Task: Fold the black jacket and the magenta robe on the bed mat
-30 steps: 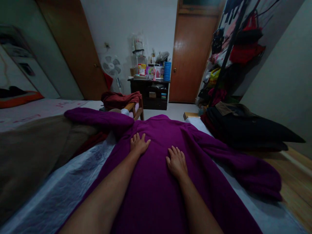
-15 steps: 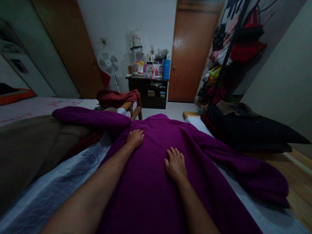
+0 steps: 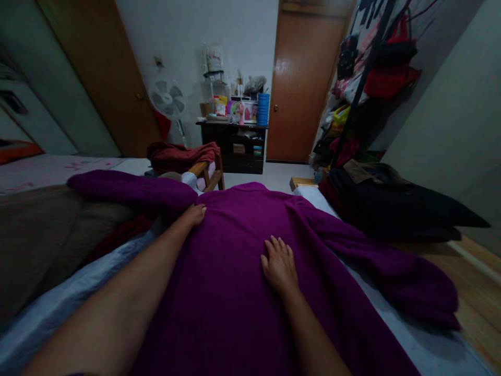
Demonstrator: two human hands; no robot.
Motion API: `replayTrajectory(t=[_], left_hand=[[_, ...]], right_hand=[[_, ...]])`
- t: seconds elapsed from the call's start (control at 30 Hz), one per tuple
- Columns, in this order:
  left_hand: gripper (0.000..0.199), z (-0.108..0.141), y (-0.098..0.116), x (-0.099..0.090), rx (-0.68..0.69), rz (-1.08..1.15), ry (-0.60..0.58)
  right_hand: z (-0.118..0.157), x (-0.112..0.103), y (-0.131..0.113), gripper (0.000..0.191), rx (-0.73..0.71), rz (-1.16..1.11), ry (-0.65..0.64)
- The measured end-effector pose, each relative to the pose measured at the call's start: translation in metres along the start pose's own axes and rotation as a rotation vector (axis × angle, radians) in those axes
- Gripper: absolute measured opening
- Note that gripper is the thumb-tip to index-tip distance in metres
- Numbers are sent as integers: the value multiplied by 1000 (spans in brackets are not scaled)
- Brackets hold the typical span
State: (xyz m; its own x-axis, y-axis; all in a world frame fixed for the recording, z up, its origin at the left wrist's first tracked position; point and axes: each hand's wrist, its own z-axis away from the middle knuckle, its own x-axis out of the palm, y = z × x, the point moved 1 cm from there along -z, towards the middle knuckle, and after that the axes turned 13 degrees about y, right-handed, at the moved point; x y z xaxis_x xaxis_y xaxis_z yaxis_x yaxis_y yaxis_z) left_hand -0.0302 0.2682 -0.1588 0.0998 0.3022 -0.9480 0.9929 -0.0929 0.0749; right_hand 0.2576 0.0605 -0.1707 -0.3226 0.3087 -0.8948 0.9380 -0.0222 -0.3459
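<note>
A long-sleeved purple coat [image 3: 235, 271] lies spread on the bed, its collar end away from me and its sleeves stretched out to both sides. My left hand [image 3: 195, 214] is at the coat's left shoulder, beside the sleeve seam, with fingers curled in on the cloth there. Part of those fingers is hidden. Flat on the middle of the coat rests my right hand [image 3: 279, 263], its fingers apart. The left sleeve [image 3: 133, 190] lies across other clothes, while the right sleeve [image 3: 399, 271] reaches over the bed's right edge.
Brown clothing [image 3: 55, 235] lies at my left on the pale bed cover [image 3: 90, 282]. A dark folded pile of clothes [image 3: 395, 203] sits at right. Beyond the bed are a wooden chair with a reddish cloth [image 3: 182, 156], a fan [image 3: 168, 99] and a black cabinet [image 3: 233, 149].
My left hand has slid left from the coat's upper back to its left shoulder, and its fingers have curled in. The right hand stays in place on the cloth. The view shifts slightly.
</note>
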Motion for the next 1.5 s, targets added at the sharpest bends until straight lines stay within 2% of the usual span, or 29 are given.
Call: replayTrajectory(t=[0.17,0.3,0.37,0.43,0.47,0.53,0.67,0.83,1.03,1.17,1.3,1.5], left_hand=[[48,8,7,1,-106,-108,-65],[44,13,34,-3,-130,-177,-28],[46,17,53,-1,-45,-167,38],[45,23,73,6,118,-97,71],[45,26,81,11,183,-45,51],[49,29,92,23,222,41,-18],[65,23,95,38,144,72,-95],[76,2,91,40,22,51,-116],[68,-18,94,42,-80,18,-103],[63,-20,100,42,-93,-2,-72],[63,-3,120,37,-49,16,-78],[71,46,160,25,95,86,-135]], right_hand=[[0,0,0,51,-1,2,6],[0,1,0,50,-2,-1,19],[0,1,0,51,2,0,16],[0,2,0,51,4,4,11],[0,2,0,51,4,6,9],[0,2,0,51,2,5,11],[0,2,0,51,7,-4,18],[0,3,0,51,2,-7,24],[0,2,0,51,4,-4,15],[-1,2,0,50,16,-15,16],[-1,2,-1,50,16,-19,24],[-1,2,-1,51,23,-21,19]])
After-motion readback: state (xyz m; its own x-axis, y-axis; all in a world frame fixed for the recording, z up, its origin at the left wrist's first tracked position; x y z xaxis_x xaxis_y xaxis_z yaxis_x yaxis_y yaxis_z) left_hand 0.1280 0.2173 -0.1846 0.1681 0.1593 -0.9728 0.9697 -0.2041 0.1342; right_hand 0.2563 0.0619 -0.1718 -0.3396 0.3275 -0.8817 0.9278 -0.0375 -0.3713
